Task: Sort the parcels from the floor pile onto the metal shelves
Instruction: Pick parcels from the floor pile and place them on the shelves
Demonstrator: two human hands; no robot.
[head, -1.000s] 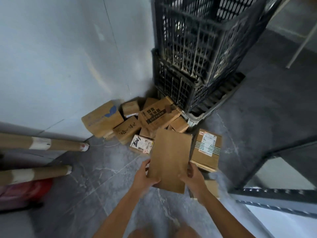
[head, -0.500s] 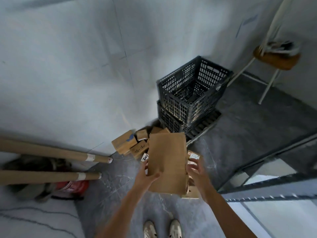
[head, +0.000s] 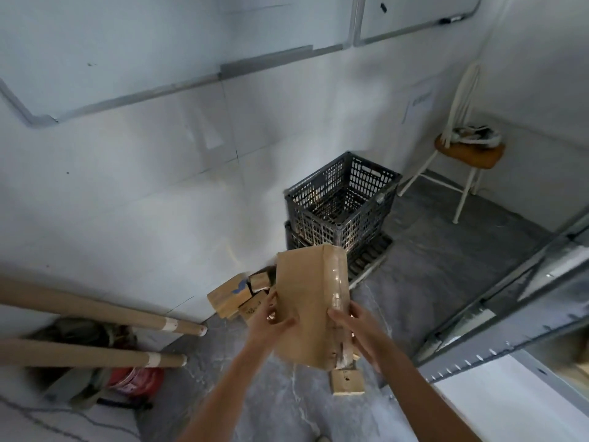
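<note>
I hold a flat brown cardboard parcel [head: 307,301] upright in front of me, its taped edge turned to the right. My left hand [head: 271,320] grips its left side and my right hand [head: 353,327] grips its lower right edge. Behind it, the floor pile of small cardboard parcels [head: 234,296] lies against the white wall, mostly hidden by the held parcel. One small box [head: 347,381] sits on the floor below my right hand. The metal shelves [head: 497,317] stand at the right.
Two stacked black plastic crates [head: 344,202] stand in the corner behind the pile. A stool [head: 468,154] with cloth on it is at the far right. Two long cardboard tubes [head: 95,355] and a red container [head: 137,379] lie at the left.
The view has risen and pulled back from the pile. Both hands have lifted the flat parcel higher and turned it slightly, showing its taped right edge.
</note>
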